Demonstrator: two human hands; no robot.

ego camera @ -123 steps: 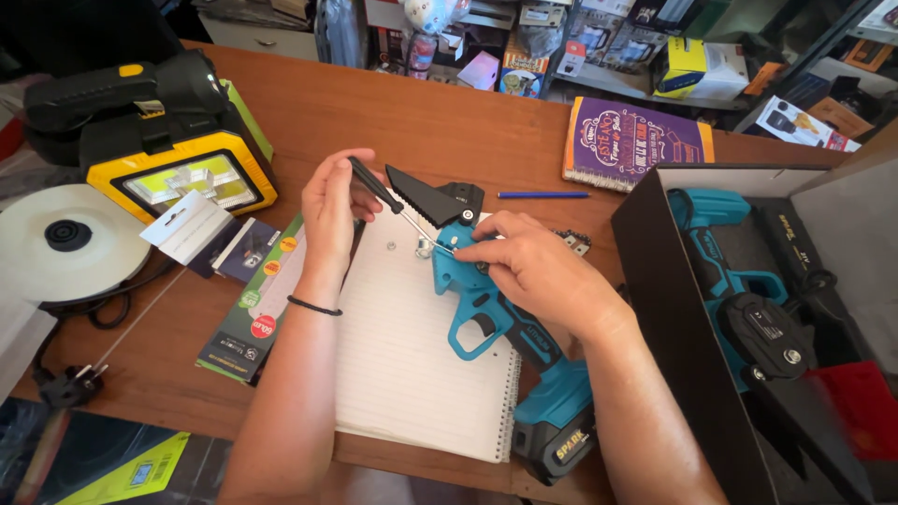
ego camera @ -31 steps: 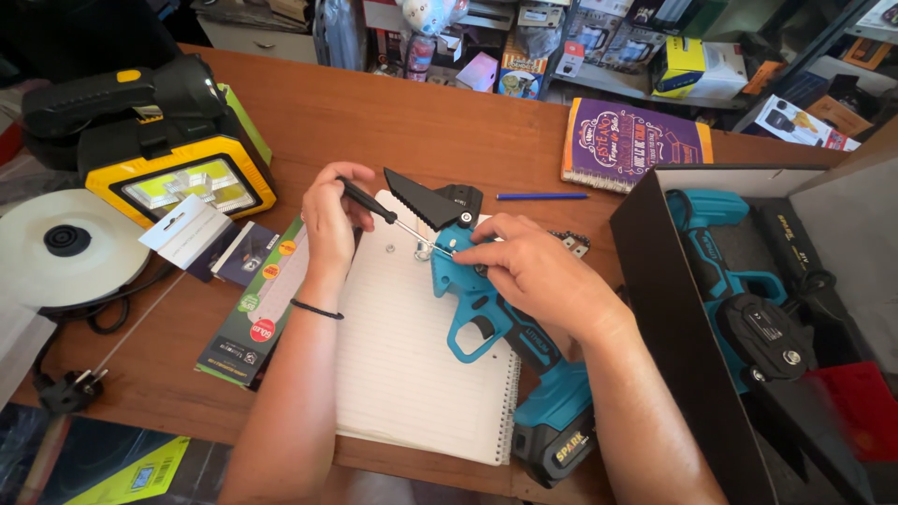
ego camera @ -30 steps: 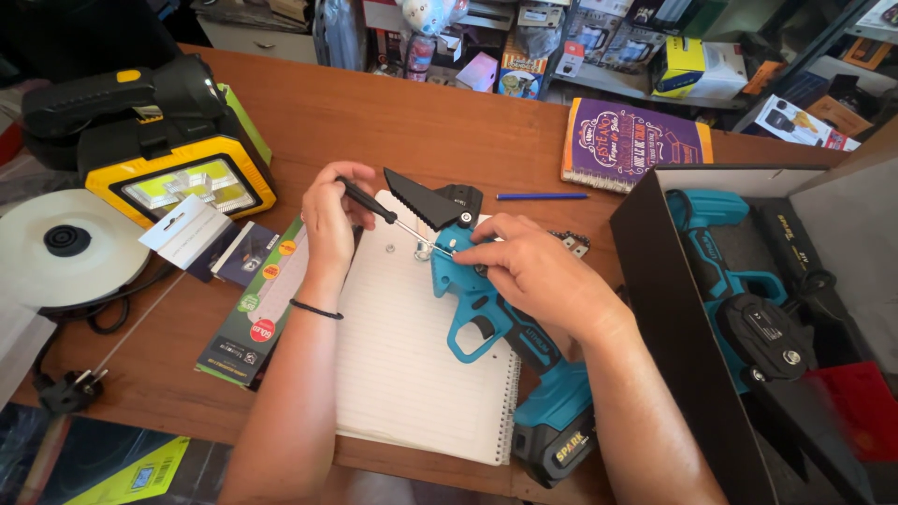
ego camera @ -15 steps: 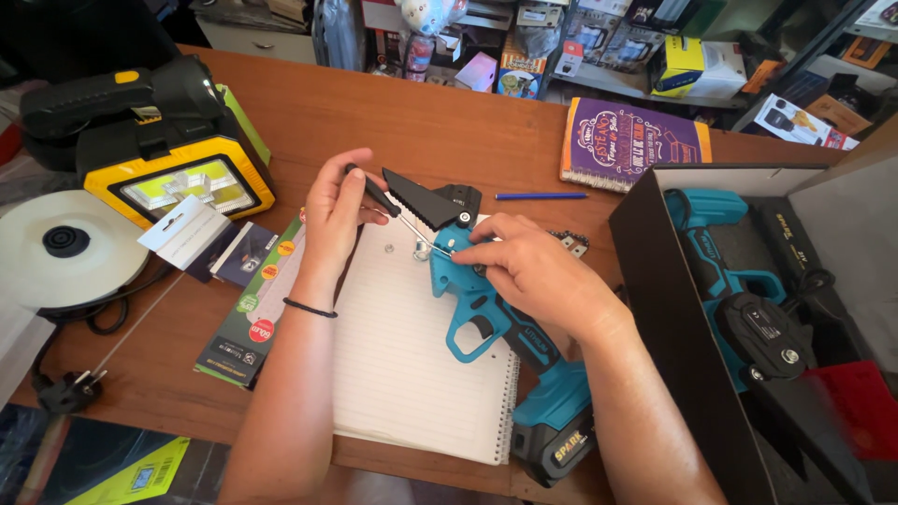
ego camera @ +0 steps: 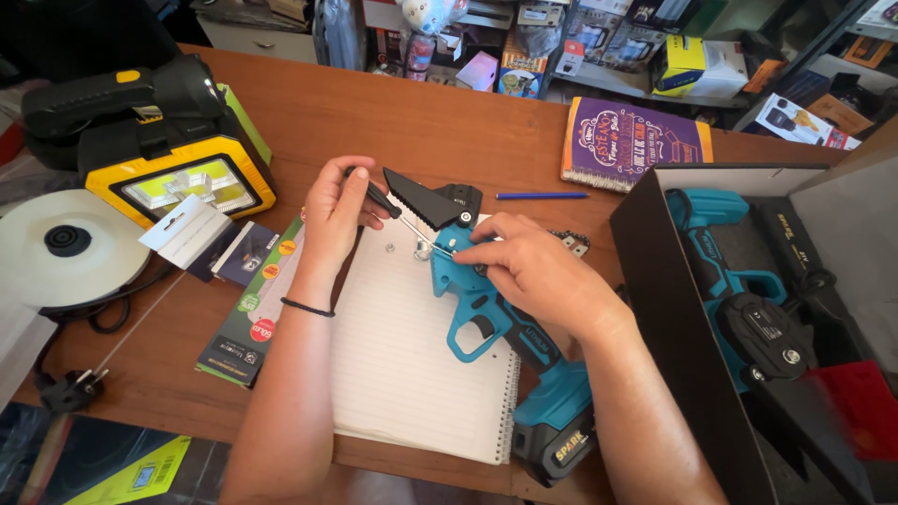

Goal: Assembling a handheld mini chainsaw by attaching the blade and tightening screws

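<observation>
A teal cordless mini chainsaw (ego camera: pixel 486 313) lies on an open lined notebook (ego camera: pixel 402 365) on the wooden table (ego camera: pixel 374 122). Its black toothed guard (ego camera: pixel 432 199) points away from me and its black battery (ego camera: pixel 552 440) sits at the table's near edge. My left hand (ego camera: pixel 339 210) grips a screwdriver with a black handle (ego camera: pixel 379 194); the thin metal shaft slants down to the saw's body near a small silver nut. My right hand (ego camera: pixel 528 271) rests on the saw's body and holds it down, with the fingertips at the shaft's tip.
A yellow and black work light (ego camera: pixel 154 140) stands at the left, with a white disc (ego camera: pixel 56 248) and cable beside it. A blue pen (ego camera: pixel 543 195) and purple notebook (ego camera: pixel 631 140) lie behind. An open black box (ego camera: pixel 692 346) with a second teal saw (ego camera: pixel 739 281) stands at the right.
My left hand has turned the screwdriver a little between its fingers and shifted slightly. The right hand and the saw have stayed in place.
</observation>
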